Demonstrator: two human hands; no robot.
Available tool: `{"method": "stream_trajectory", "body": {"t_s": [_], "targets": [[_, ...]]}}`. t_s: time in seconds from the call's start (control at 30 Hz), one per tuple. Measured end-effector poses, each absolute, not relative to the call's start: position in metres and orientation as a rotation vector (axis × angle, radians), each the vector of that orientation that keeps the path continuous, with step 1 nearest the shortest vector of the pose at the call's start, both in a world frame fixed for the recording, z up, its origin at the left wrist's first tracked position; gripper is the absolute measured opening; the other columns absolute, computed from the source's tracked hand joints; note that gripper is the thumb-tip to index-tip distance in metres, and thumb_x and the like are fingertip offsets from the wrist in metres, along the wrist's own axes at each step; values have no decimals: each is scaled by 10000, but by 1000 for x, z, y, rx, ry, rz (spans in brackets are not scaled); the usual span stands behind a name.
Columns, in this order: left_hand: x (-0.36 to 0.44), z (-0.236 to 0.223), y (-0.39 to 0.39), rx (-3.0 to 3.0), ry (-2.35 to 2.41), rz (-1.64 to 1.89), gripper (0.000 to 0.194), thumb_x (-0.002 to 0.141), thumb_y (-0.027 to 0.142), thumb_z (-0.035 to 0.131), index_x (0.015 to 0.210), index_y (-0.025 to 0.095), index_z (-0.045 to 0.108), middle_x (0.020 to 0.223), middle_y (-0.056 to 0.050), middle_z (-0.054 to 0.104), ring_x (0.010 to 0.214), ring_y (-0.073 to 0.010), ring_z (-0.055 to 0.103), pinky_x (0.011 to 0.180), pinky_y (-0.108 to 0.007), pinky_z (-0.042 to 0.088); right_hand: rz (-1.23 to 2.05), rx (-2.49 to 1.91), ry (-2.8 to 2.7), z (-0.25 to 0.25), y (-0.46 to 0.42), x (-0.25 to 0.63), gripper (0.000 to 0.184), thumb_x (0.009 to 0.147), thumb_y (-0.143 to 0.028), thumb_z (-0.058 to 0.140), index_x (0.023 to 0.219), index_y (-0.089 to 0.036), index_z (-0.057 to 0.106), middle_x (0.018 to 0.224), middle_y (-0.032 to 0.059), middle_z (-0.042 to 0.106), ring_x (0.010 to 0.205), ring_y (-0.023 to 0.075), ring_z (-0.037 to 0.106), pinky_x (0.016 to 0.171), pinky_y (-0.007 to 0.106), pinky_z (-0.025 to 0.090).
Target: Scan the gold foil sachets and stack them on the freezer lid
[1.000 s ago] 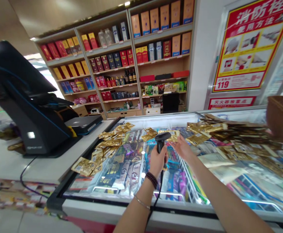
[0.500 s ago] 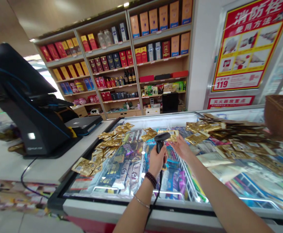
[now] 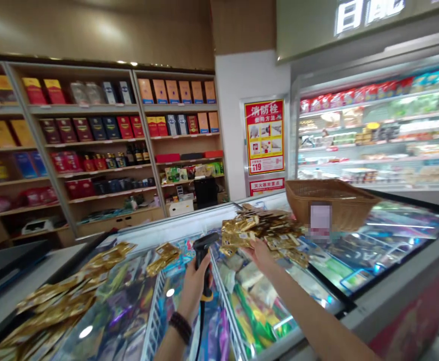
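A black handheld barcode scanner (image 3: 203,245) is upright in my left hand (image 3: 192,286), its cord hanging down past my wrist. My right hand (image 3: 263,256) is stretched forward to the near left edge of a large heap of gold foil packets (image 3: 268,220). Its fingertips are pinched on a gold packet (image 3: 239,237), which overlaps others there, so its outline is hard to separate. A few gold packets (image 3: 162,256) lie left of the scanner. Further left, a long row of gold packets (image 3: 68,296) spreads over the freezer's glass top.
Beneath the packets is a chest freezer (image 3: 155,215) with wire-divided goods. A brown woven basket (image 3: 339,200) stands on it beyond the heap. Part of a dark device (image 3: 12,265) sits on the counter at left. Stocked shelves (image 3: 102,140) and a lit cooler (image 3: 377,135) line the back.
The view has swung right, bringing the whole basket and the cooler into sight. My right hand has moved away from the scanner's head to the packet heap. The left hand keeps the scanner.
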State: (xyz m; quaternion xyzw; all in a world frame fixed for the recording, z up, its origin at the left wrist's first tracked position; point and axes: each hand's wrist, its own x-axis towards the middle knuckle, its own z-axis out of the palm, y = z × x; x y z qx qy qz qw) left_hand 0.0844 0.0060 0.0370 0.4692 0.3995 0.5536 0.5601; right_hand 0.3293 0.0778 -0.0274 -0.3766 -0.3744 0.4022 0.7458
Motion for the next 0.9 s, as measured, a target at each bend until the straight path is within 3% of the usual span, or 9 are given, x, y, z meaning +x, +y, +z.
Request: {"method": "stream_trajectory", "body": {"t_s": [0.17,0.27,0.43,0.57,0.73,0.9], "targets": [[139,32,13,1121,861,1286,774,494,838,983,775,209,630,632,50,607,395,-74,487,386,-210,351,606,-933,-763,-22,58,419,442,696,-519,843,1056,-383,626,741,-22,656,730,289,717,743,508,693],[164,24,15,1104,823,1254,788,496,861,974,768,211,623,621,57,594,399,-72,484,389,-208,346,430,-1083,-732,-27,46,448,470,670,-583,801,1027,-371,579,804,-16,643,780,302,692,782,534,665],[181,9,19,1064,811,1234,814,468,864,988,787,209,625,614,58,596,402,-65,475,387,-200,326,90,-1371,-721,-43,26,467,503,626,-538,763,1030,-320,555,868,28,583,982,408,648,1039,667,524],[177,-2,22,1052,812,1219,811,477,863,993,795,210,633,615,64,591,404,-65,476,389,-202,338,-125,-1520,-737,-50,19,468,440,693,-457,719,1073,-288,575,990,86,589,1174,450,574,1170,713,376],[164,-5,24,1026,848,1236,786,510,849,987,784,218,607,609,53,603,410,-81,501,399,-216,351,-286,-1553,-828,-47,17,465,290,827,-432,616,1070,-273,615,1063,132,645,1190,433,570,1178,702,365],[145,5,26,974,876,1281,764,528,808,1000,794,222,591,610,52,601,418,-87,513,411,-220,337,-374,-1494,-924,-42,23,447,247,876,-404,573,1064,-264,651,1076,161,690,1166,426,601,1141,666,406]]}}
